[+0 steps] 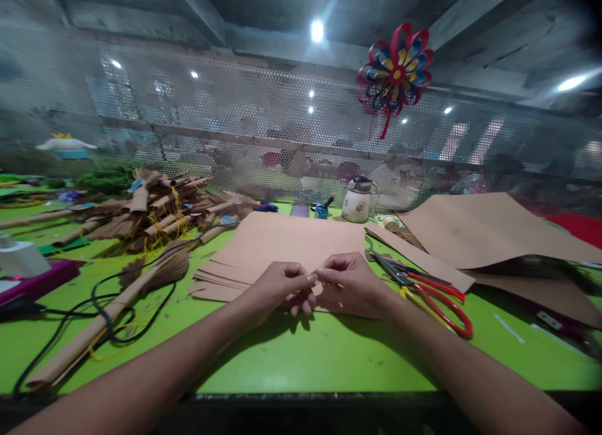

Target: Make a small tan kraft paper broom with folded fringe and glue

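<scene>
Over the near edge of a stack of brown kraft paper sheets (291, 237), my two hands meet fingertip to fingertip. My left hand (289, 284) has its thumb and forefinger pressed together, the other fingers curled below. My right hand (350, 275) pinches close beside it, thumb toward the left fingertips. Whatever lies between the fingers is too small to make out. The sheets fan out in uneven layers at their left side. Just right of my right hand lie scissors (395, 271) with red handles, and a yellow handle (430, 309) shows next to them.
Brown paper bundles (155, 203) tied with yellow string pile up at left, near a rolled paper stick (94, 328) and a black cable (101, 297). Larger brown sheets (498, 228) lie at right. A pale jug (356, 203) stands behind; a flower ornament (397, 74) hangs above.
</scene>
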